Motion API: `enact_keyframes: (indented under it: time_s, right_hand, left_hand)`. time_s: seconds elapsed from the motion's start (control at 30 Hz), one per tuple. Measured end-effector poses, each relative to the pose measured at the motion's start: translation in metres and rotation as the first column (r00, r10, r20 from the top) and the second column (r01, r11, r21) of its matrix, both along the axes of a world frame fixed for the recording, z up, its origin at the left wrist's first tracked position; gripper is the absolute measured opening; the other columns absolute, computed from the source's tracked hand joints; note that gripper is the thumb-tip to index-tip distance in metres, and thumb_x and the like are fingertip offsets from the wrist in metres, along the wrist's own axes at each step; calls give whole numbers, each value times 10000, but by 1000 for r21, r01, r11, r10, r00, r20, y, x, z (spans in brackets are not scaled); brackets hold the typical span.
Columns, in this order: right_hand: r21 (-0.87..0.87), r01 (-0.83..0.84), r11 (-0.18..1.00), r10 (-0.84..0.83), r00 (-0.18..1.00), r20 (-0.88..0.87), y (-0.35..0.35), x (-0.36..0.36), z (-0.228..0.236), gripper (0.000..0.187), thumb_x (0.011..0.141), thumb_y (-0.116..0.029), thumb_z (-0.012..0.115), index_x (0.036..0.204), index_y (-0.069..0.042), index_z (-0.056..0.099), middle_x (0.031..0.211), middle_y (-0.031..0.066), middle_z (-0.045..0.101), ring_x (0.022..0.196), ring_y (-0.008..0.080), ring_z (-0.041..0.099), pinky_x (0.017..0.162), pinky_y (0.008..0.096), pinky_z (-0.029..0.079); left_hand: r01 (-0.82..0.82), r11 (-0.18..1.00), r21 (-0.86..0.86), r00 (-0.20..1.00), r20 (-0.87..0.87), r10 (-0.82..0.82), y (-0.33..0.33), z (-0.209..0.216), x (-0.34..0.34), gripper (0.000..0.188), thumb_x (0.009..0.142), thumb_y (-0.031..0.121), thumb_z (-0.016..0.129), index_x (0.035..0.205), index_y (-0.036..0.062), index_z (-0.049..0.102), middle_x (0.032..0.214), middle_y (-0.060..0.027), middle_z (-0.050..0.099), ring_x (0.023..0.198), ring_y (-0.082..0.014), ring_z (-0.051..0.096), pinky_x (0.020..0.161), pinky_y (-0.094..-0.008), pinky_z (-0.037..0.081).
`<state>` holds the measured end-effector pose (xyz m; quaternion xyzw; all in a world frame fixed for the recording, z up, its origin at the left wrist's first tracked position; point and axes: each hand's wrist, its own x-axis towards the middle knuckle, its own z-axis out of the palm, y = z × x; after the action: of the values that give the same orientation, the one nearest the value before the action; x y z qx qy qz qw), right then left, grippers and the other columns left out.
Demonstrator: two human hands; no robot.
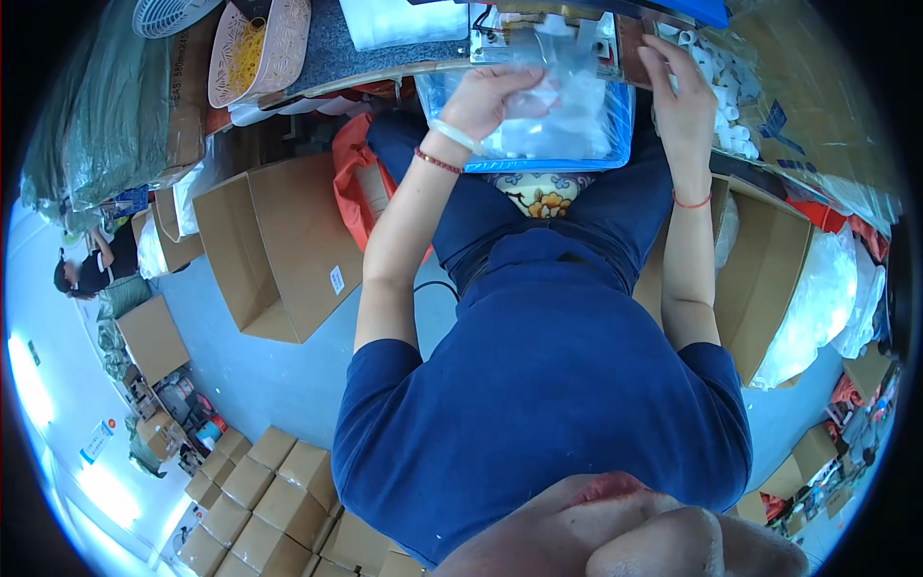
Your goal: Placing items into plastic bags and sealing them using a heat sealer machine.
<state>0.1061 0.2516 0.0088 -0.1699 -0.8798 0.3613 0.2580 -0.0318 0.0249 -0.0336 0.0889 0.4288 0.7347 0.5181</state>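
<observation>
My left hand [486,99] pinches a clear plastic bag [561,56] at its edge, above a blue tray [620,144] lying across my lap. Clear bags and white pieces [567,130] lie in that tray; the bag in my hand partly covers them. My right hand [686,96] is raised at the bench edge with its fingers apart, and I see nothing held in it. Right beside it is a pile of small white tube-like pieces [735,96]. A metal fixture [488,43] sits at the bench edge, partly behind the bag.
A pale openwork basket [228,65] with yellow rubber bands stands at the left of the bench, near a white bin [404,24]. Open cardboard boxes [312,245] flank my legs, one with plastic liner at right. Stacked cartons [274,481] stand behind; another person [96,264] is far left.
</observation>
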Motion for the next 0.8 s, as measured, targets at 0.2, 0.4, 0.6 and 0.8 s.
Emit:
enact_keyframes:
  time_s: [0.2, 0.4, 0.6, 0.8]
  right_hand:
    - [631, 36, 775, -195, 963, 185, 41, 6, -26, 279, 918, -53, 540, 1176, -94, 639, 1129, 125, 653, 985, 354, 607, 859, 429, 498]
    - [555, 138, 820, -226, 970, 93, 66, 2, -56, 275, 909, -121, 588, 1181, -94, 620, 1115, 167, 652, 981, 368, 619, 842, 439, 505]
    - [371, 217, 903, -245, 969, 29, 63, 11, -45, 248, 921, -233, 637, 1140, -118, 661, 991, 158, 660, 820, 288, 659, 740, 373, 522]
    - [141, 239, 961, -258, 956, 140, 35, 30, 7, 286, 920, -244, 660, 1189, -148, 680, 1084, 89, 666, 840, 171, 630, 798, 293, 502]
  left_hand:
    - [-54, 995, -86, 999, -6, 53, 8, -13, -3, 257, 960, 121, 586, 1150, -45, 631, 1117, -152, 686, 995, -302, 686, 822, -349, 582]
    - [-571, 793, -213, 532, -832, 160, -21, 0, -46, 241, 921, 206, 672, 967, -26, 720, 892, -70, 731, 783, -198, 704, 659, -278, 551]
    - [-626, 764, -156, -365, -807, -463, -55, -37, -77, 538, 880, 316, 676, 1340, 92, 510, 1406, -146, 486, 1316, -299, 449, 1079, -489, 324]
    - [-685, 728, -8, -279, -921, -273, -86, -36, -50, 176, 854, 108, 673, 1015, 83, 739, 1047, -43, 728, 1030, -221, 663, 871, -348, 464]
